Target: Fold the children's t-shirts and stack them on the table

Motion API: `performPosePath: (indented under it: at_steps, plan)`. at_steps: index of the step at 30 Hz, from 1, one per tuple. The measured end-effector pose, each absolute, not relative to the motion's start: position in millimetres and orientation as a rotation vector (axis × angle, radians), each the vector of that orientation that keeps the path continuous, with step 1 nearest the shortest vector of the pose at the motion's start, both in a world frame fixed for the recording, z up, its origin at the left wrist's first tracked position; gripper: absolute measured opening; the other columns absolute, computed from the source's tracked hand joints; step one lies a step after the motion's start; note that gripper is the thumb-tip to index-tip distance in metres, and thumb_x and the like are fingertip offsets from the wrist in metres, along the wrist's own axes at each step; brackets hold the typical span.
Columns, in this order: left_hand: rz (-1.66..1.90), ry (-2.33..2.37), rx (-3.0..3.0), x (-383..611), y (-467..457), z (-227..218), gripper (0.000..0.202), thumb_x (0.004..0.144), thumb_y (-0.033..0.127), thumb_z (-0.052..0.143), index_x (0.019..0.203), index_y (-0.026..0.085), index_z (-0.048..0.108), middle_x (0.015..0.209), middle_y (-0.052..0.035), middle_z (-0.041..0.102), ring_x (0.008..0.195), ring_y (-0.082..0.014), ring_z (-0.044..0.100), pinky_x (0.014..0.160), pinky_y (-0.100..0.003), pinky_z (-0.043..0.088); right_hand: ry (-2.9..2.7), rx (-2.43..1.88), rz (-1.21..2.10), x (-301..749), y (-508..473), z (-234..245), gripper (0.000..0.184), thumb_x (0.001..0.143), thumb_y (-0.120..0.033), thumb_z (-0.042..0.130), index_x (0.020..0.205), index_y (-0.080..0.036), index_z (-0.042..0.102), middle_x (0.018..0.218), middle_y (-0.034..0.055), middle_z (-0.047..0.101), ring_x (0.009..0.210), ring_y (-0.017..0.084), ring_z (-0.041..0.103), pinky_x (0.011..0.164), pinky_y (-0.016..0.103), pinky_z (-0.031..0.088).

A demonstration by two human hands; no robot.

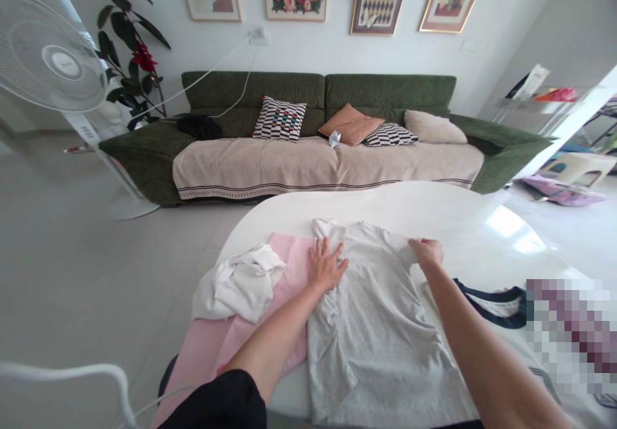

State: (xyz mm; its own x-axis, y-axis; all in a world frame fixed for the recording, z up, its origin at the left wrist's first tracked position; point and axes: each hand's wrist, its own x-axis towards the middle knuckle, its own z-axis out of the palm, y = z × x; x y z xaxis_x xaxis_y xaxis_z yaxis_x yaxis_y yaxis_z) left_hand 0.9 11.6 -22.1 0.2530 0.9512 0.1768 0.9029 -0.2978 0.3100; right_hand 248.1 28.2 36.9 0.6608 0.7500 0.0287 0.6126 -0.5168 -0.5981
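A light grey T-shirt [380, 326] lies spread on the white table [434, 207], with wrinkles along its left side. Fingers spread, my left hand [328, 265] rests flat on the shirt's upper left part, near its edge. My right hand [428, 250] pinches the end of the shirt's right sleeve at the far side. Left of the shirt are a pink garment [292, 255] and a crumpled white garment [241, 284] on top of it. To the right, partly behind my right forearm, lies a white top with a dark neckband [504, 307].
Beyond the table stands a green sofa [250, 85] with a beige cover and several cushions. A white standing fan [62, 62] is at the left, beside a leafy plant [125, 30]. A white curved tube [96, 370] crosses the lower left corner. Part of the right side is pixelated.
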Motion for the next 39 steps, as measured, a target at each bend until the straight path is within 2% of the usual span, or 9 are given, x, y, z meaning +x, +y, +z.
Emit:
performPosePath:
  at_steps: [5, 14, 20, 23, 27, 32, 35, 37, 39]
  plan:
    - [0.471, 1.741, 2.422, 1, 11, -22, 0.05, 0.086, 0.051, 0.027, 0.134, 0.039, 0.025, 0.145, -0.0011, 0.02, 0.133, -0.0299, 0.007, 0.101, -0.057, 0.013, -1.369, -2.183, 0.202, 181, 48, 37, 0.033, 0.076, -0.014, 0.039, 0.105, -0.015, 0.055, 0.1, 0.0121, 0.058, 0.089, 0.018, 0.055, 0.074, 0.026, 0.038]
    - [0.514, 1.721, 2.449, -1, 14, -27, 0.049, 0.086, 0.052, 0.025, 0.133, 0.038, 0.031, 0.142, -0.0018, 0.028, 0.131, -0.0296, 0.016, 0.1, -0.055, 0.019, -1.765, -1.875, 0.377, 151, -14, 26, 0.027, 0.08, -0.031, 0.044, 0.103, -0.019, 0.053, 0.095, 0.0048, 0.06, 0.071, 0.01, 0.057, 0.067, 0.022, 0.041]
    - [0.498, 1.733, 2.415, 2, 16, -28, 0.048, 0.085, 0.052, 0.029, 0.131, 0.04, 0.033, 0.142, 0.0004, 0.028, 0.131, -0.0283, 0.015, 0.101, -0.053, 0.019, -1.733, -2.114, 0.296, 240, -142, -6, 0.035, 0.073, -0.043, 0.048, 0.097, -0.019, 0.052, 0.081, 0.0063, 0.062, 0.079, 0.021, 0.059, 0.07, 0.03, 0.042]
    - [0.503, 1.746, 2.418, 3, 15, -28, 0.048, 0.084, 0.052, 0.03, 0.131, 0.04, 0.033, 0.141, 0.0002, 0.03, 0.131, -0.0274, 0.016, 0.101, -0.052, 0.019, -1.733, -2.246, 0.373, 242, -175, -11, 0.025, 0.073, -0.042, 0.047, 0.084, -0.021, 0.052, 0.06, 0.0002, 0.055, 0.061, 0.019, 0.057, 0.059, 0.029, 0.041]
    - [0.51, 1.739, 2.429, 3, 15, -29, 0.048, 0.085, 0.052, 0.03, 0.131, 0.04, 0.032, 0.141, 0.0, 0.031, 0.13, -0.0275, 0.018, 0.1, -0.052, 0.02, -1.787, -2.127, -0.005, 198, -198, -2, 0.009, 0.075, -0.027, 0.044, 0.069, -0.021, 0.046, 0.069, 0.0028, 0.054, 0.068, 0.019, 0.055, 0.063, 0.029, 0.042]
    - [0.492, 1.738, 2.435, 2, 15, -28, 0.048, 0.085, 0.052, 0.03, 0.131, 0.04, 0.033, 0.141, 0.0001, 0.03, 0.13, -0.0281, 0.018, 0.099, -0.052, 0.021, -2.206, -1.758, -0.017, 155, -230, -5, 0.037, 0.068, -0.002, 0.034, 0.093, -0.022, 0.053, 0.079, 0.0034, 0.06, 0.068, 0.016, 0.059, 0.057, 0.024, 0.046]
    - [0.48, 1.739, 2.437, 3, 16, -28, 0.048, 0.085, 0.052, 0.03, 0.131, 0.04, 0.032, 0.142, 0.0002, 0.029, 0.13, -0.0281, 0.018, 0.1, -0.051, 0.021, -2.3, -1.631, 0.034, 159, -240, 0, 0.033, 0.075, -0.009, 0.04, 0.102, -0.023, 0.053, 0.085, 0.0034, 0.062, 0.07, 0.015, 0.062, 0.06, 0.022, 0.049]
    - [0.477, 1.734, 2.439, 3, 16, -29, 0.049, 0.084, 0.053, 0.03, 0.132, 0.04, 0.031, 0.142, 0.0001, 0.029, 0.131, -0.0279, 0.017, 0.1, -0.051, 0.021, -2.237, -1.613, -0.048, 167, -239, 7, 0.036, 0.079, -0.02, 0.045, 0.115, -0.021, 0.048, 0.108, 0.0086, 0.059, 0.095, 0.019, 0.059, 0.077, 0.026, 0.049]
    - [0.469, 1.726, 2.443, 3, 17, -31, 0.05, 0.084, 0.054, 0.029, 0.132, 0.04, 0.03, 0.142, -0.0003, 0.028, 0.131, -0.0279, 0.016, 0.1, -0.052, 0.02, -2.205, -1.617, -0.163, 171, -236, 8, 0.056, 0.078, -0.029, 0.049, 0.131, -0.015, 0.033, 0.13, 0.0142, 0.044, 0.12, 0.025, 0.041, 0.092, 0.035, 0.042]
